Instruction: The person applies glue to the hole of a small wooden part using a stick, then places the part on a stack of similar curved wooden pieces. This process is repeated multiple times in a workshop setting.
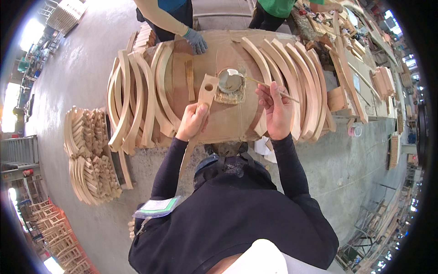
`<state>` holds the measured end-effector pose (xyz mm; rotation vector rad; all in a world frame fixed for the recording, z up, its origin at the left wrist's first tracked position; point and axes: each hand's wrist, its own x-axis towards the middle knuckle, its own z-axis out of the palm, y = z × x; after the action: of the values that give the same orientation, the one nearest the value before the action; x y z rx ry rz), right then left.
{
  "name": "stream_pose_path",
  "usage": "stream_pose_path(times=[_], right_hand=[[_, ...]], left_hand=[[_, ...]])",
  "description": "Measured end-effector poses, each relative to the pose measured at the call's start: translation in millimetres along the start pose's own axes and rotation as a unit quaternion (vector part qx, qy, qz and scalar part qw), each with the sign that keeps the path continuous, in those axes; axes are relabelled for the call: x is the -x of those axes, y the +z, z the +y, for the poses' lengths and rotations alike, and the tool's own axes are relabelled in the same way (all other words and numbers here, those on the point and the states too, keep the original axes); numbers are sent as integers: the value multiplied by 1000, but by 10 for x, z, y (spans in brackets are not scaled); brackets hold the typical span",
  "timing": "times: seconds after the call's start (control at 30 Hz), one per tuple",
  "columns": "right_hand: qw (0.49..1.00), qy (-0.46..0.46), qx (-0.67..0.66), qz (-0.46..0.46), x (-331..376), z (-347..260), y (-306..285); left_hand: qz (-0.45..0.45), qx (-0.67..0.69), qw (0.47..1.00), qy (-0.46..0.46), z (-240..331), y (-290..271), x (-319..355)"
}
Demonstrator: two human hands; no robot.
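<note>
My left hand [193,119] grips a long curved wooden piece [206,92] with a round hole near its upper end, holding it upright against the table edge. My right hand [275,108] pinches a thin wooden stick [269,85] whose tip reaches toward a small round bowl of pale paste [230,82] sitting on a rough pad. The bowl stands between my two hands on the cardboard-covered table [228,123].
Rows of curved wooden pieces lie left [137,98] and right [296,77] on the table. More stacked pieces sit on the floor at left [89,155]. Across the table, a person's grey-gloved hand [196,41] rests on the top; another person in green [273,9] stands beyond.
</note>
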<state>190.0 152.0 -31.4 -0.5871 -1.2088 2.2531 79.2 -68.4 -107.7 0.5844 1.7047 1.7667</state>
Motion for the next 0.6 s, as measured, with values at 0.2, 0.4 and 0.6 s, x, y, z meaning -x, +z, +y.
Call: stream_pose_path(times=[0.2, 0.4, 0.6], right_hand=[[997, -55, 47, -36, 156, -30, 156], [993, -104, 39, -31, 155, 15, 187], [996, -83, 1, -42, 163, -9, 194]], left_hand=[[-8, 25, 1000, 13, 135, 86, 37], [9, -19, 999, 35, 249, 180, 47], [10, -32, 999, 39, 318, 193, 56]])
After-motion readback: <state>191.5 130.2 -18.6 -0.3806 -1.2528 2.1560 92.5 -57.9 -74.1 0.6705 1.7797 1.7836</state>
